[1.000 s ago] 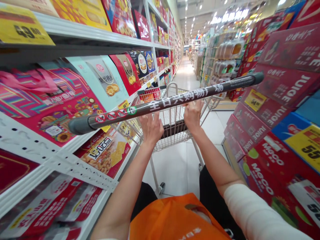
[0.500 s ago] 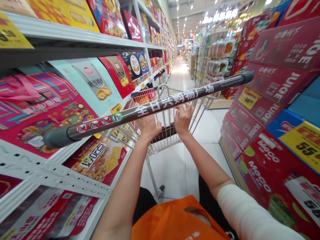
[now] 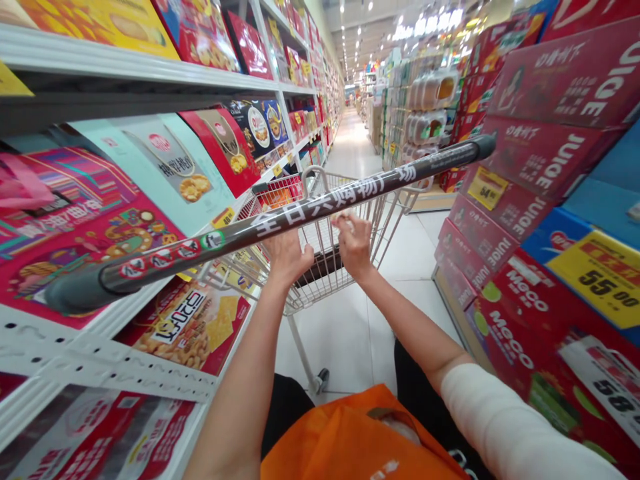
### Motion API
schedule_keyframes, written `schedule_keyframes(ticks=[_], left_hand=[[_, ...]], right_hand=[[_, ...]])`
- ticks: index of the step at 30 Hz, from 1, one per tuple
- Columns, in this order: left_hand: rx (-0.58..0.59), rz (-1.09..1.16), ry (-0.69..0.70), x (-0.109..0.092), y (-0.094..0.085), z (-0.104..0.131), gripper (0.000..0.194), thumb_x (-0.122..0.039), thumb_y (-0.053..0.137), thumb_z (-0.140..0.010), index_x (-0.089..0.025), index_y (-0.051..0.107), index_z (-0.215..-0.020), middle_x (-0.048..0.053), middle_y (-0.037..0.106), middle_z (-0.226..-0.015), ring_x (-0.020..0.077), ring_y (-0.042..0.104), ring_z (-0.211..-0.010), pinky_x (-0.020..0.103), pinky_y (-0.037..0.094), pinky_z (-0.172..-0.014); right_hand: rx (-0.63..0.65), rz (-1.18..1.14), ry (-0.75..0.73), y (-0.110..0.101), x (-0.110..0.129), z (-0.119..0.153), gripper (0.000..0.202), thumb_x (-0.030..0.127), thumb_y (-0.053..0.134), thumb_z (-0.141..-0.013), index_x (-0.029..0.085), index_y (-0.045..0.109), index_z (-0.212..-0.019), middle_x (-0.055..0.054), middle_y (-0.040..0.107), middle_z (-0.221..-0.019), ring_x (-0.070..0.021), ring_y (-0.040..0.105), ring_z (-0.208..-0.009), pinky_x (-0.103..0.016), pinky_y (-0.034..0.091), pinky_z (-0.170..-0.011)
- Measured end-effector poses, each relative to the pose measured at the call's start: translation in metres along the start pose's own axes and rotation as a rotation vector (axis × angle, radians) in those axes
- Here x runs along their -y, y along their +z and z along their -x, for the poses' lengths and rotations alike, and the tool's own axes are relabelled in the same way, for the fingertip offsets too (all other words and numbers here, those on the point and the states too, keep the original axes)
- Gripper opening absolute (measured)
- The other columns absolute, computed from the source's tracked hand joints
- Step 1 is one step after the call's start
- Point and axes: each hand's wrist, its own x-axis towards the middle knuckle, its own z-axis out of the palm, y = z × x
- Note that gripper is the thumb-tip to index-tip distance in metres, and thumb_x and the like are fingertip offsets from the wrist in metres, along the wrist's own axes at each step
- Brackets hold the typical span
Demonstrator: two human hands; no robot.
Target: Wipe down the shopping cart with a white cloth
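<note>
The dark handle (image 3: 235,233) of a wire shopping cart (image 3: 327,295) slants across the view, with white lettering and round stickers on it. My left hand (image 3: 289,257) is just below the handle, thumb held out to the side; its fingertips are hidden behind the bar. Close by on the right, my right hand (image 3: 355,245) has curled fingers. Whatever it may hold is too hidden to make out. Both hands appear in front of the cart's wire back panel, and I cannot tell whether they touch it.
On the left, shelves (image 3: 200,75) carry boxed snacks, including a pale blue gift box (image 3: 133,150). Stacked red drink cartons (image 3: 540,157) with price signs (image 3: 600,287) line the right side. Between them a white tiled aisle (image 3: 350,150) runs ahead. A cart wheel (image 3: 323,380) stands near my legs.
The handle and both hands sit slightly farther left in view, and the shelves and cartons have shifted left too. The hands keep nearly the same pose.
</note>
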Motion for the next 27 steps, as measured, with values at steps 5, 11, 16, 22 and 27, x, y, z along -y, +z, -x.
schedule_keyframes(ticks=[5,11,16,22,27], left_hand=[[0.020,-0.008,-0.002,0.001,-0.002,0.001,0.069,-0.029,0.054,-0.072,-0.008,0.051,-0.138,0.022,0.051,-0.147,0.0432,0.040,-0.140,0.059,0.029,-0.115],[-0.019,0.018,-0.009,0.001,-0.002,0.001,0.072,-0.030,0.056,-0.071,-0.011,0.049,-0.140,0.021,0.054,-0.143,0.0444,0.041,-0.139,0.061,0.030,-0.112],[-0.025,0.039,0.013,0.005,-0.001,0.001,0.069,-0.029,0.056,-0.070,-0.011,0.052,-0.137,0.022,0.057,-0.138,0.0459,0.041,-0.137,0.063,0.030,-0.111],[-0.024,0.011,-0.006,0.004,-0.003,0.002,0.071,-0.031,0.056,-0.071,-0.008,0.050,-0.139,0.025,0.055,-0.139,0.0479,0.040,-0.138,0.065,0.031,-0.110],[-0.023,-0.009,-0.008,0.004,-0.004,0.002,0.063,-0.030,0.055,-0.072,-0.009,0.055,-0.131,0.024,0.058,-0.135,0.0477,0.042,-0.136,0.065,0.031,-0.111]], right_hand=[[-0.084,0.083,0.081,-0.014,-0.023,-0.018,0.038,0.017,0.039,-0.099,0.023,0.066,-0.125,-0.012,0.060,-0.123,-0.0231,0.053,-0.115,-0.047,0.046,-0.102],[-0.074,0.155,0.221,-0.023,-0.057,-0.038,0.037,0.017,0.041,-0.098,0.019,0.065,-0.126,-0.016,0.055,-0.128,-0.0267,0.049,-0.121,-0.052,0.042,-0.106],[-0.114,0.137,0.182,-0.024,-0.065,-0.013,0.032,0.018,0.043,-0.097,0.017,0.069,-0.117,-0.015,0.061,-0.115,-0.0252,0.054,-0.110,-0.048,0.048,-0.098],[-0.150,0.223,0.226,-0.033,-0.076,-0.054,0.034,0.020,0.040,-0.099,0.018,0.069,-0.116,-0.015,0.057,-0.119,-0.0263,0.051,-0.115,-0.053,0.043,-0.105],[-0.121,0.147,0.254,-0.026,-0.081,-0.031,0.032,0.017,0.043,-0.095,0.018,0.071,-0.109,-0.014,0.059,-0.114,-0.0242,0.053,-0.110,-0.050,0.047,-0.100]])
